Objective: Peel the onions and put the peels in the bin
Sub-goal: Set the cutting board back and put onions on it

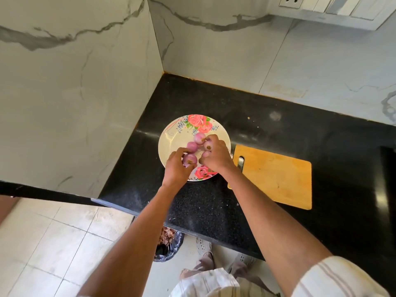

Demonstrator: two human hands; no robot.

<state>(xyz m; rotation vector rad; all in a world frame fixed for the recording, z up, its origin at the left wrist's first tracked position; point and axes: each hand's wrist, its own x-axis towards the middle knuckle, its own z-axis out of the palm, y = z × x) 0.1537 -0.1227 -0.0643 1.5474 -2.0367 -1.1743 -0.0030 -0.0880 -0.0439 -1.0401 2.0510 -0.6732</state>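
While your two bare arms reach out over the black countertop (pixel 278 129), it fills the corner between marble-veined wall tiles (pixel 64 82), and everything you work on sits on it. To the right lies a wooden cutting board (pixel 276 176), flat on the counter, its near-left corner just beside the plate, with a knife blade (pixel 240 162) showing at its left edge. The plate (pixel 171 144) is round, pale, printed with pink roses at its far and near rims, and it rests on the counter near the left edge.

Down on the tiled floor, below the counter's front edge, stands the bin (pixel 168 247), lined with a dark bag and showing brownish onion peels (pixel 166 235) heaped inside; part of it is hidden by your left forearm.

Your left hand (pixel 176 170) has its fingers curled round a peeled purple onion (pixel 189 160) at the near-left part of the plate, root end up. Your right hand (pixel 216 156) curls over another peeled onion (pixel 207 146) near the plate's middle, fingertips pinching it. Two more peeled onions lie loose on the plate between and beyond your hands: one (pixel 191 146) left of centre, one (pixel 199 137) further back, touching each other.
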